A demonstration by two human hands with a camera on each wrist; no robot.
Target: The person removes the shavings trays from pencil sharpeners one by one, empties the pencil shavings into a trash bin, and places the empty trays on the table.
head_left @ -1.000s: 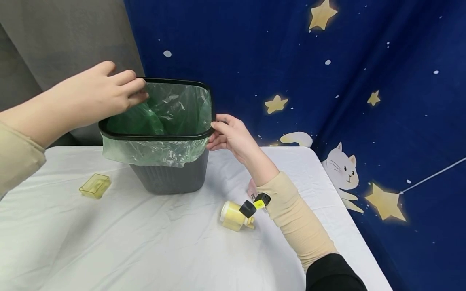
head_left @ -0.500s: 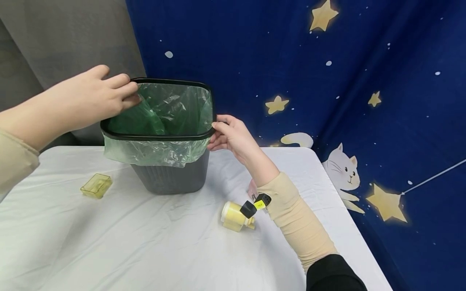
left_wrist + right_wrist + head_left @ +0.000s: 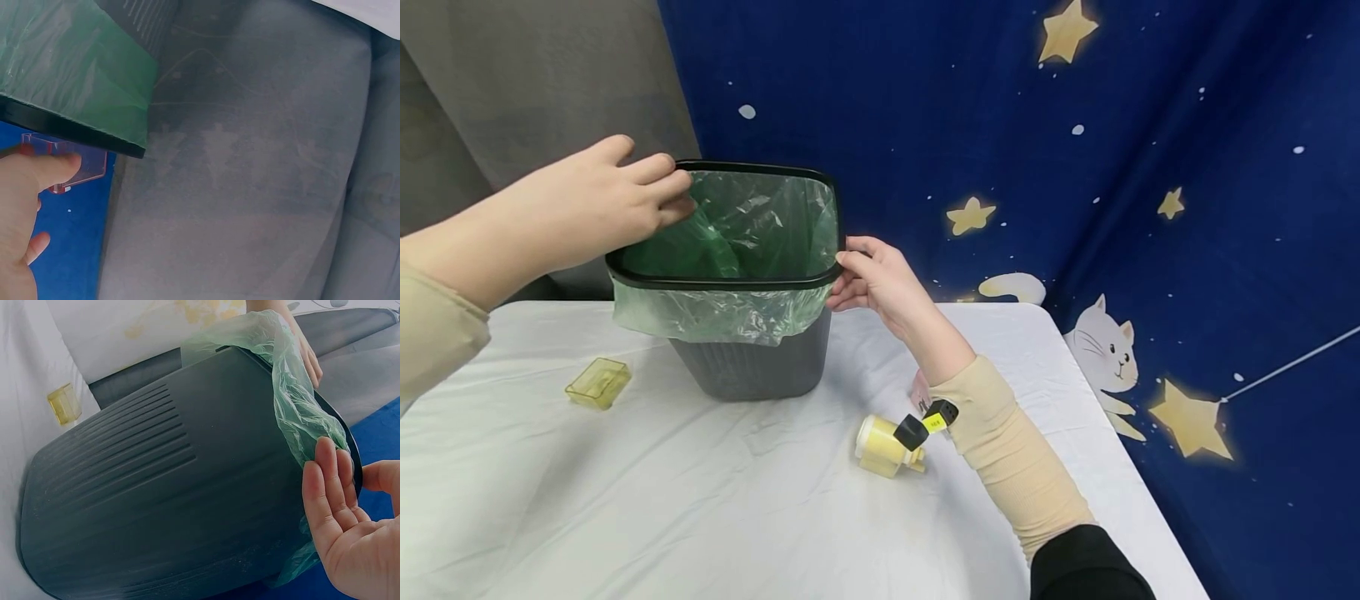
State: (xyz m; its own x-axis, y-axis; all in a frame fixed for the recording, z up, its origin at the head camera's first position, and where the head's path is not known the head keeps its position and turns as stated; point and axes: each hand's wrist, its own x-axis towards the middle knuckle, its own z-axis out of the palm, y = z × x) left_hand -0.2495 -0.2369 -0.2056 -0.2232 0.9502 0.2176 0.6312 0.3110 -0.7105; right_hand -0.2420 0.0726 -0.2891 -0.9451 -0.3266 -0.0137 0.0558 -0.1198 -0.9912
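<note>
A dark grey bin (image 3: pixel 752 367) with a black rim stands on the white-covered table, lined with a green plastic bag (image 3: pixel 715 312) folded over its edge. My left hand (image 3: pixel 587 200) is above the bin's left part, back of the hand up. In the left wrist view its thumb and fingers grip a small see-through plastic box (image 3: pixel 90 164) with red edges; the head view hides this box. At the bin's right corner, my right hand (image 3: pixel 883 283) pinches the rim, thumb on top; its other fingers (image 3: pixel 325 487) lie against the folded bag outside.
A yellow transparent open box (image 3: pixel 598 383) lies left of the bin. On the right, a yellow and white bottle-like container (image 3: pixel 883 446) lies on its side, near a pink thing (image 3: pixel 919 390) mostly hidden by my right forearm. A blue starry curtain (image 3: pixel 887 108) hangs behind.
My left hand has shifted a little left over the bin, then slightly back to the right. My right hand keeps its pinch on the rim, and the bin stands still.
</note>
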